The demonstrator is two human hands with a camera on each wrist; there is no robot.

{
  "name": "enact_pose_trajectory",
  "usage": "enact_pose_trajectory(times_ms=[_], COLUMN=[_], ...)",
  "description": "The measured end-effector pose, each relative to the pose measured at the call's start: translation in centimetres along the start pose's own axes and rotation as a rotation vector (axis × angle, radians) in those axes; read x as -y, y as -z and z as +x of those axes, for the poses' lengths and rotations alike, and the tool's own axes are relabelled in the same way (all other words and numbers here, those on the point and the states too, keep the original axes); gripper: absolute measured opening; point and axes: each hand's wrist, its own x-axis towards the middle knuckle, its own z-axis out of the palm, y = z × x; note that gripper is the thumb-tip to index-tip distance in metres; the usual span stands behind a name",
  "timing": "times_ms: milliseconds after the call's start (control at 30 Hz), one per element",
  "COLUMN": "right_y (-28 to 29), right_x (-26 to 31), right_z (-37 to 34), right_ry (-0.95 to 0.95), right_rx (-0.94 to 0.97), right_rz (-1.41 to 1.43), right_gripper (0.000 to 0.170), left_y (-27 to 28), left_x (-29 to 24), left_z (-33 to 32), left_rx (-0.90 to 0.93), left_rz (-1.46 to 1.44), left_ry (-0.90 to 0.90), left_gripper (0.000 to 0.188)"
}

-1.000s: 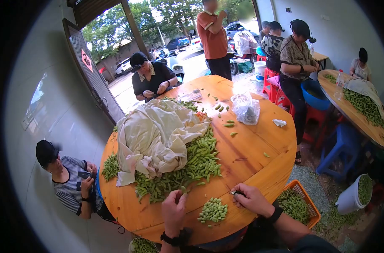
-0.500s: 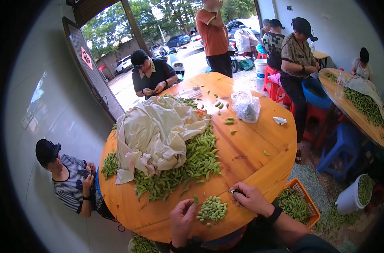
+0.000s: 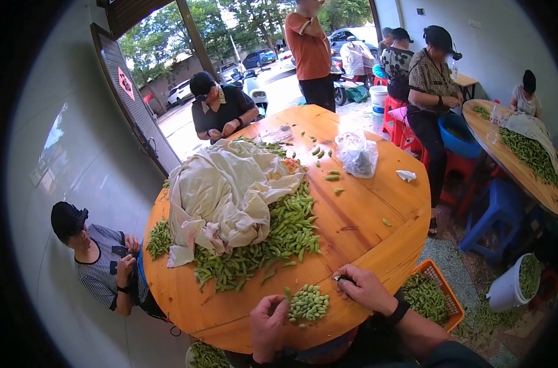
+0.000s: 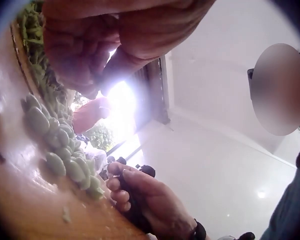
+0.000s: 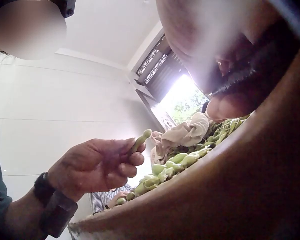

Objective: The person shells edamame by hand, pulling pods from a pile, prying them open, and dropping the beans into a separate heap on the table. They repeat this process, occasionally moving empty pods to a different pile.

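Note:
My left hand [image 3: 268, 325] pinches a green bean pod [image 5: 140, 141] between thumb and fingertips, just left of a heap of shelled pale-green beans [image 3: 309, 303]. Across that heap, my right hand [image 3: 370, 289] rests at the table and grips a small black tool [image 3: 347, 280] with a bright tip. The tool's exact kind cannot be told, as the fingers hide most of it. Beyond both hands lies a large mound of bean pods [image 3: 254, 265], partly covered by a cream cloth [image 3: 224, 193].
The round wooden table [image 3: 377, 196] carries a plastic bag [image 3: 357, 156], a crumpled tissue [image 3: 406, 176] and scattered pods. An orange basket of pods [image 3: 455, 314] and a white bucket [image 3: 503, 291] stand at right on the floor. People sit or stand around this table and another [image 3: 517, 158].
My left hand has come from the mound's near edge toward me and rightward to the bean heap, with a pod in its fingers. The right hand stays nearly in place.

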Motion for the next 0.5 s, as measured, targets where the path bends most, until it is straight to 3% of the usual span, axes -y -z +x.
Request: enact_pose_trajectory(times_ms=[500], right_y=[-0.08], right_x=[0.25], right_z=[-0.09], right_ry=[0.017], right_rx=[-0.01], right_rz=[-0.004], right_gripper=[0.018], left_y=[-0.03], left_x=[0.68], left_z=[-0.08], left_rx=[0.004], left_rz=[-0.034], left_ry=[0.017], left_gripper=[0.014])
